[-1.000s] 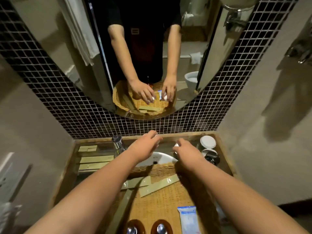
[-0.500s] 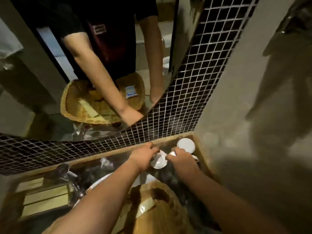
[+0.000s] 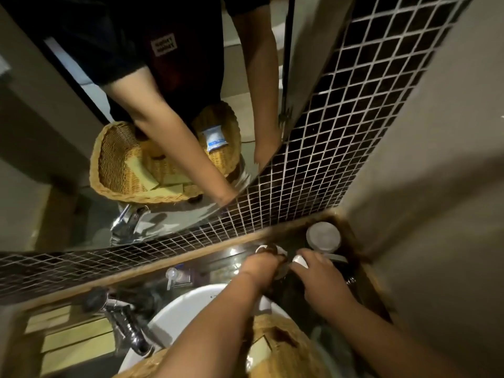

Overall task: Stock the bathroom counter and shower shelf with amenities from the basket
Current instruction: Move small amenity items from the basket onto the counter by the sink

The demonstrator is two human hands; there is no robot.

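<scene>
Two hands — left hand (image 3: 260, 268), right hand (image 3: 323, 282) — one round lid (image 3: 323, 236).

Dark counter corner (image 3: 362, 282) hemmed by mosaic-tiled wall (image 3: 313, 173) and plaster wall (image 3: 436, 214), round white-lidded jar (image 3: 323, 237) filling it, chrome tap (image 3: 122, 323) left, wicker basket (image 3: 286, 350) over white basin (image 3: 191, 309)

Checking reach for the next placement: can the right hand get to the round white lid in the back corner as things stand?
Probably yes. The right hand sits just in front of the lid, with nothing between them that I can see. It already seems to hold a small white item, so it may need freeing first.
</scene>
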